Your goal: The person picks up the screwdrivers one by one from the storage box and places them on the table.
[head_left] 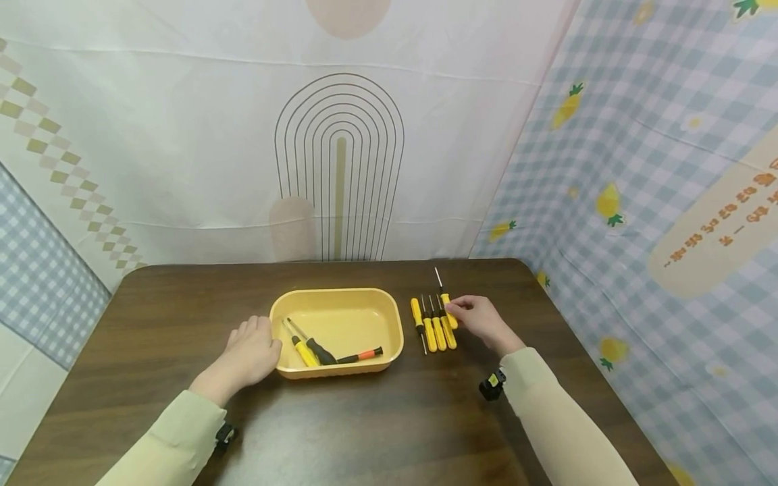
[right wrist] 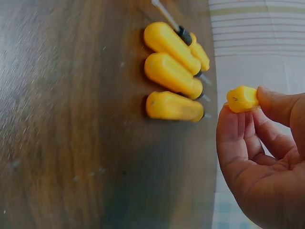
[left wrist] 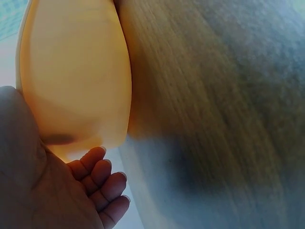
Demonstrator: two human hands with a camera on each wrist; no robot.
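At the left end of a yellow plastic tray (head_left: 389,317) my left hand (head_left: 248,349) holds on, its thumb at the rim and its curled fingers outside the wall (left wrist: 81,71). My right hand (head_left: 480,317) pinches the handle end of a yellow screwdriver (right wrist: 243,99) between thumb and fingers. Its shaft points to the back of the table. Just left of it, several yellow-handled screwdrivers (head_left: 439,334) lie side by side in a row. The leftmost screwdriver (head_left: 416,312) points its tip toward me, while the others point away.
Inside the tray lie a yellow screwdriver (head_left: 305,352), a black-handled screwdriver (head_left: 320,352) and a thin black-and-orange screwdriver (head_left: 367,354). Everything stands on a dark brown wooden table (head_left: 340,432). Cloth-covered walls (head_left: 200,162) border its back and right side.
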